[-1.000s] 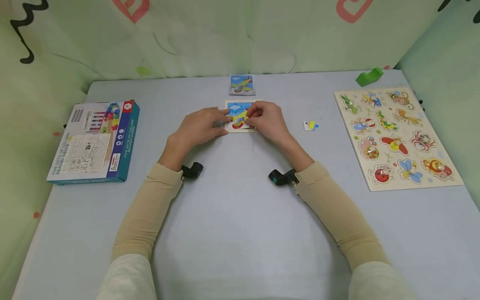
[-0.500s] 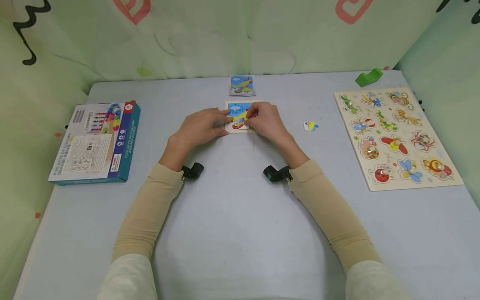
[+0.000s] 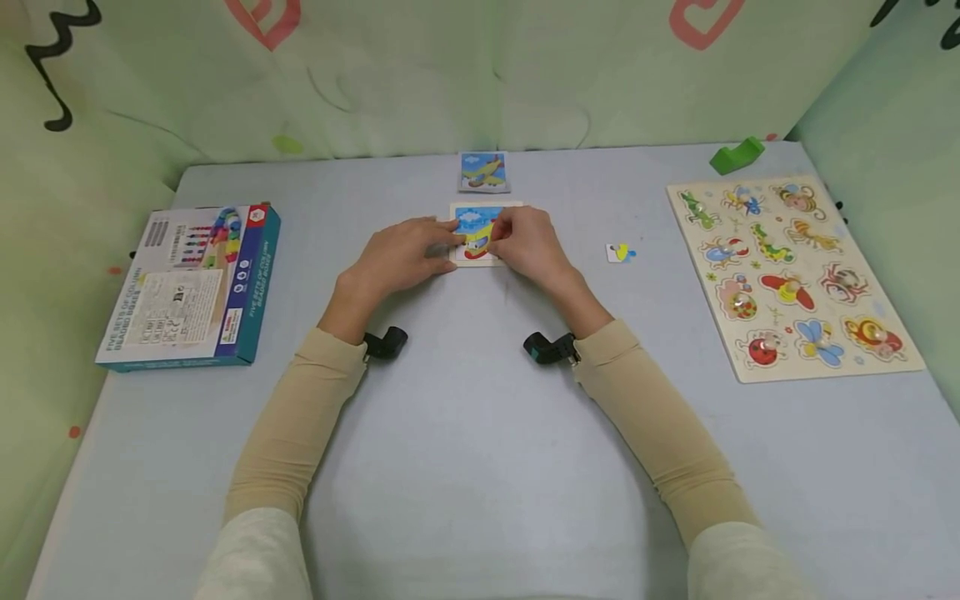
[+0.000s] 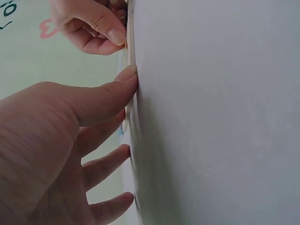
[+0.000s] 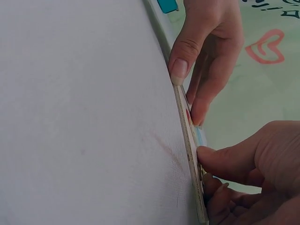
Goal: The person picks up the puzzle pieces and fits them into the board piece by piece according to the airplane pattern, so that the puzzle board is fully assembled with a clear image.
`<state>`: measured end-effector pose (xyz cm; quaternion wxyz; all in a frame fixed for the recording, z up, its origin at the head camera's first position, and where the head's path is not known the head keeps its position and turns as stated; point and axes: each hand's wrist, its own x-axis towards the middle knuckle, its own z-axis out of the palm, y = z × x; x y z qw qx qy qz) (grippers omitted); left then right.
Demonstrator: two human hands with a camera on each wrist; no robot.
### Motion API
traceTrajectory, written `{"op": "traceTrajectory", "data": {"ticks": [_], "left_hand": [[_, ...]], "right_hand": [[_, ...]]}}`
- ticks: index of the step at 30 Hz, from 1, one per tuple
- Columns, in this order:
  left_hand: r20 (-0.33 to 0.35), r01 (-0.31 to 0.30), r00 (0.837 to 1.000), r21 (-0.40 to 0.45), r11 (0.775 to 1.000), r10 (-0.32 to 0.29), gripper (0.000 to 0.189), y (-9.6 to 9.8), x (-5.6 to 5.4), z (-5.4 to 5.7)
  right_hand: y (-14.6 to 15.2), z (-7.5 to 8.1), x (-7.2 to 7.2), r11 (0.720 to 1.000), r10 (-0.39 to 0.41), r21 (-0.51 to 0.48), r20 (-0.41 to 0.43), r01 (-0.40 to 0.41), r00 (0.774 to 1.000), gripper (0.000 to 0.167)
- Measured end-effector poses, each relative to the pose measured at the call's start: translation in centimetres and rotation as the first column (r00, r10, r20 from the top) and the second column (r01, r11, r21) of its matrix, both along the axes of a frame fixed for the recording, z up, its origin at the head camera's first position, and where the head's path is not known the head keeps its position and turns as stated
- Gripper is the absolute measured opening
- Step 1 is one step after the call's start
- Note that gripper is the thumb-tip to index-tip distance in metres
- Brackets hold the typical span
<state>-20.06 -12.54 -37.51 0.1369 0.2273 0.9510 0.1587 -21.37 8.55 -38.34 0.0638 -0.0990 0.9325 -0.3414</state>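
A small wooden jigsaw board point(image 3: 459, 260) with a yellow and red airplane picture lies between my hands in the head view. My left hand point(image 3: 403, 252) steadies its left side, fingers fairly straight, thumb at the near-left corner and index fingertip on the picture. My right hand point(image 3: 527, 242) has thumb and index finger brought together over the right part, pinching a puzzle piece that its fingers mostly hide. In the right wrist view, the board's edge point(image 5: 186, 131) runs along the thumbs of both hands. A loose puzzle piece point(image 3: 620, 252), white, yellow and blue, lies to the right.
Behind the board is a matching airplane picture card point(image 3: 483, 172). A bead toy box point(image 3: 183, 287) stands at left. On the right lie a wooden insect peg puzzle point(image 3: 795, 279) and a green block point(image 3: 737, 156). Cloth walls enclose the table's back and sides.
My right hand and forearm have shifted slightly left and toward me over the board's right side. My left hand has stayed in place, and the loose piece has not moved.
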Motion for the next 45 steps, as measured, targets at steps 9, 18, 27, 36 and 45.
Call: {"op": "traceTrajectory", "data": {"ticks": [9,18,27,36,45], "left_hand": [[0.002,0.074,0.997,0.028,0.997,-0.074,0.047,0.2,0.1,0.0],[-0.011,0.096,0.995,0.075,0.993,-0.096,0.041,0.8,0.4,0.0],[-0.011,0.080,0.997,0.056,0.995,-0.080,0.039,1.0,0.4,0.1],[-0.011,0.074,0.997,0.065,0.995,-0.074,0.040,0.8,0.5,0.3],[0.000,0.056,0.998,0.044,0.997,-0.056,0.040,0.9,0.6,0.4]], "right_hand": [[0.3,0.1,0.1,1.000,0.005,0.000,-0.018,-0.005,1.000,0.011],[1.1,0.0,0.1,0.999,0.035,-0.001,-0.029,-0.035,0.999,0.009],[4.7,0.1,0.3,0.999,-0.022,-0.034,-0.063,0.020,0.998,0.009],[10.6,1.8,0.1,0.995,-0.076,0.062,0.011,0.075,0.997,0.021],[15.0,2.6,1.3,0.973,-0.119,0.211,0.122,0.091,0.985,0.038]]}}
